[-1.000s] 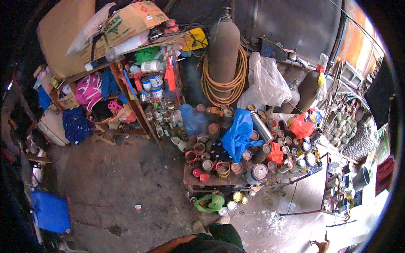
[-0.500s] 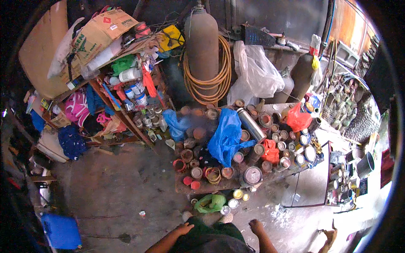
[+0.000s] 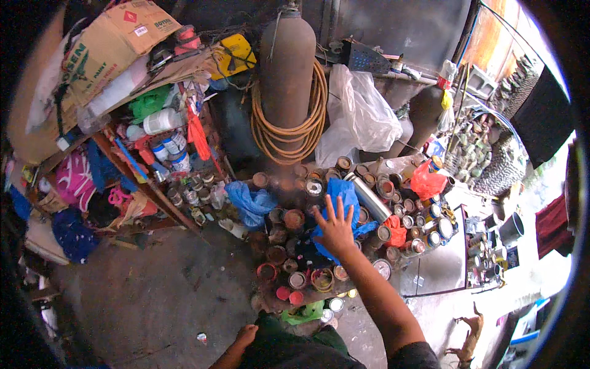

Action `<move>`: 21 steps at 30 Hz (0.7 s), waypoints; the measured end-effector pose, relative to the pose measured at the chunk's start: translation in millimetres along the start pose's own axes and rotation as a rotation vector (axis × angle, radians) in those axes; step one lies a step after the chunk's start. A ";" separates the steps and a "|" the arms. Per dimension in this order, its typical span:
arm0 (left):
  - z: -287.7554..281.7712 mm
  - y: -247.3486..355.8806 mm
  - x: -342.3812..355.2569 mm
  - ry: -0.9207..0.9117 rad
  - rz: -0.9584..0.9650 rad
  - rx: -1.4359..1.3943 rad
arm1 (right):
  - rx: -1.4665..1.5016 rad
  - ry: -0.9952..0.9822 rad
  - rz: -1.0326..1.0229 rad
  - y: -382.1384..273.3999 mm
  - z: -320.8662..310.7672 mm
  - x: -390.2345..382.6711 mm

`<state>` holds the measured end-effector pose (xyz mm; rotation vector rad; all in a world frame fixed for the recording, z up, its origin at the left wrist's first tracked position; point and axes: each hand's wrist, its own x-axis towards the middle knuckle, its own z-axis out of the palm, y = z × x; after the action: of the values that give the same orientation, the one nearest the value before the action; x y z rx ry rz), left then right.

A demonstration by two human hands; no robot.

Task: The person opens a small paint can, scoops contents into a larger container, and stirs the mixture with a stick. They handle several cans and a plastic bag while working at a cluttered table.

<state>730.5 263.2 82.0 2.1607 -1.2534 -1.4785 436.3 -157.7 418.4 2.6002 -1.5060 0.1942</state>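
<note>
My right hand point(image 3: 337, 232) is stretched forward over the crowded table, its fingers spread, with nothing held. Beneath and around it is a crumpled blue plastic bag point(image 3: 343, 192); whether the fingers touch the bag I cannot tell. A silver metal cylinder point(image 3: 369, 198) leans just right of the hand. Many used paint cans stand close about, among them an open can point(image 3: 322, 280) with a messy yellowish rim and a grey-lidded can point(image 3: 381, 269) partly behind my forearm. My left hand point(image 3: 247, 334) hangs low by my side, fingers curled, apart from everything on the table.
A tall gas cylinder point(image 3: 286, 86) wrapped in orange hose point(image 3: 258, 126) stands behind the table. Shelves with cardboard point(image 3: 117, 46) and jars rise at left. A green bag point(image 3: 302, 313) and cans lie on the floor by my feet. A brown dog point(image 3: 472, 335) is at lower right.
My right hand has risen from beside my body and reached out over the blue bag, fingers opening wide. My left hand stays low. The view has shifted closer to the table.
</note>
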 end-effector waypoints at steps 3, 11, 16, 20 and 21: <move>-46.1 -10.6 7.7 -0.014 -0.144 -0.153 | -0.307 -0.373 0.153 29.2 25.0 20.1; -143.2 -91.3 27.4 -0.383 -0.303 0.096 | -0.169 -0.201 0.722 97.8 15.5 -50.7; -174.1 -110.3 62.7 -0.486 0.544 0.728 | 0.001 0.344 0.751 72.5 13.1 -47.0; -184.8 -73.0 100.9 -0.323 0.016 0.182 | -0.069 0.147 0.960 35.3 43.9 -21.0; -181.1 -64.3 99.3 -0.292 0.107 0.076 | 0.064 0.147 1.021 31.3 57.6 -24.4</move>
<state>929.3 180.6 62.0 1.9377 -1.5160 -1.7745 399.7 -162.6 359.0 1.5473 -2.6069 0.5033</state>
